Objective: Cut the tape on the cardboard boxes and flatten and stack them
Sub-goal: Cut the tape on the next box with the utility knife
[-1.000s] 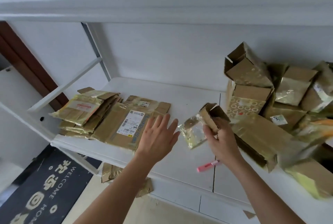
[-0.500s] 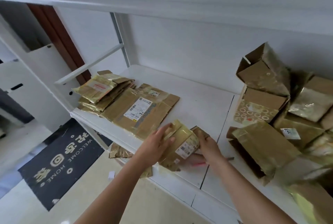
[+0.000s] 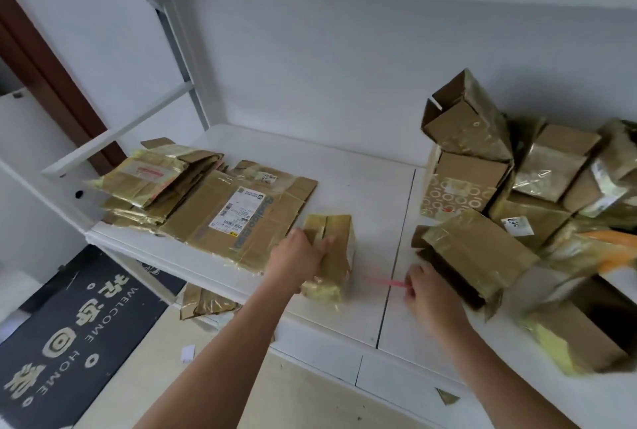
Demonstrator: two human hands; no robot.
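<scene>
The left hand (image 3: 299, 258) now presses the small box (image 3: 329, 256) flat at centre frame; the right hand (image 3: 425, 290), having let go, pinches the pink cutter (image 3: 389, 282), ready for another box.

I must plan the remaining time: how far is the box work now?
Done: several flattened boxes lie stacked at the left of the shelf. In hand: the left hand presses a small taped box on the shelf, and the right hand pinches the pink cutter. Left: the pile of unflattened boxes at the right.
</scene>
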